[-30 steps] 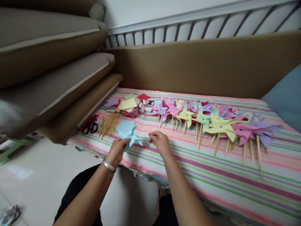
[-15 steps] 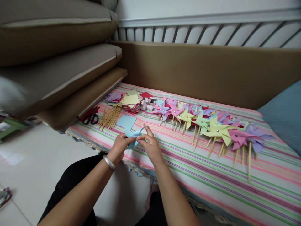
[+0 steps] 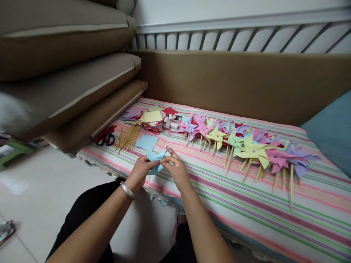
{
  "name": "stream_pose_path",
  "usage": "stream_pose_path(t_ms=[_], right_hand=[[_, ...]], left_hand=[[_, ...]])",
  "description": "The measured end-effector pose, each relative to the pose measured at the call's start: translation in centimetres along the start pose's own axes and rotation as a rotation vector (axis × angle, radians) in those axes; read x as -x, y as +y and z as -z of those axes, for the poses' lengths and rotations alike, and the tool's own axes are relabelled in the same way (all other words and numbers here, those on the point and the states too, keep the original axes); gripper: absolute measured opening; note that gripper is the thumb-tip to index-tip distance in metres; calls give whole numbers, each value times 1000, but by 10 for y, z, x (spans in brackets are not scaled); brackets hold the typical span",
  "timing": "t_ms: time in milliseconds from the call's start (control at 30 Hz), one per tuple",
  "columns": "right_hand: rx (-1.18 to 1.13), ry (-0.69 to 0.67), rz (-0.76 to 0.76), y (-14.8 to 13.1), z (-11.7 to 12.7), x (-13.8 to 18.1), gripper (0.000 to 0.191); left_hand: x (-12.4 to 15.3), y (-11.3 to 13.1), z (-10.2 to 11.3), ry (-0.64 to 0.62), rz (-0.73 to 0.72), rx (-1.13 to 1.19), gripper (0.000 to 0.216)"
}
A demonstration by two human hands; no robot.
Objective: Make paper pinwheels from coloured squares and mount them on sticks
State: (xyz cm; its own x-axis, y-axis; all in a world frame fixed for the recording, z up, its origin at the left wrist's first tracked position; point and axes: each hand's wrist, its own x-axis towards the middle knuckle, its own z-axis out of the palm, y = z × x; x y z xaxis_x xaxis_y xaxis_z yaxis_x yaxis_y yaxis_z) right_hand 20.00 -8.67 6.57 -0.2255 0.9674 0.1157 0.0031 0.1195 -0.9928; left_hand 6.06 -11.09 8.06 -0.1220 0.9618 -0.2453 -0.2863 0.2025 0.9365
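Between my two hands is a light blue paper pinwheel (image 3: 154, 157), its blades partly folded in to the middle. My left hand (image 3: 140, 169) pinches it from the left, thumb near the centre. My right hand (image 3: 175, 168) holds it from the right, thumb and fingers closed on the folded paper; whether a small pin is between them I cannot make out. Just behind lies a flat light blue paper sheet (image 3: 147, 141) on the striped cloth (image 3: 208, 190). A bundle of wooden sticks (image 3: 128, 137) rests left of that sheet, beside black-handled scissors (image 3: 106, 138).
Stacked coloured paper squares (image 3: 153, 117) and small white boxes (image 3: 173, 121) lie farther back. Finished pinwheels on sticks (image 3: 253, 151) form a long row to the right. Thick cushions (image 3: 82, 84) are piled at the left. A green stool (image 3: 15, 151) stands on the floor.
Both hands stay almost in place on the blue pinwheel, with only slight finger movement at its centre. The view has shifted a little.
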Motion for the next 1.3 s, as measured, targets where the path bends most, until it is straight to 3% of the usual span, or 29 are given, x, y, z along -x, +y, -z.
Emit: stream_pose_path(t_ms=[400, 767, 1300], right_hand=[[-15, 11, -67, 8, 1, -1, 8], [-100, 32, -127, 7, 0, 0, 11], [-201, 70, -121, 5, -2, 3, 8]], left_hand=[[-1, -4, 0, -22, -6, 12, 26], [2, 0, -6, 32, -58, -59, 22], [-3, -3, -4, -17, -52, -45, 24]])
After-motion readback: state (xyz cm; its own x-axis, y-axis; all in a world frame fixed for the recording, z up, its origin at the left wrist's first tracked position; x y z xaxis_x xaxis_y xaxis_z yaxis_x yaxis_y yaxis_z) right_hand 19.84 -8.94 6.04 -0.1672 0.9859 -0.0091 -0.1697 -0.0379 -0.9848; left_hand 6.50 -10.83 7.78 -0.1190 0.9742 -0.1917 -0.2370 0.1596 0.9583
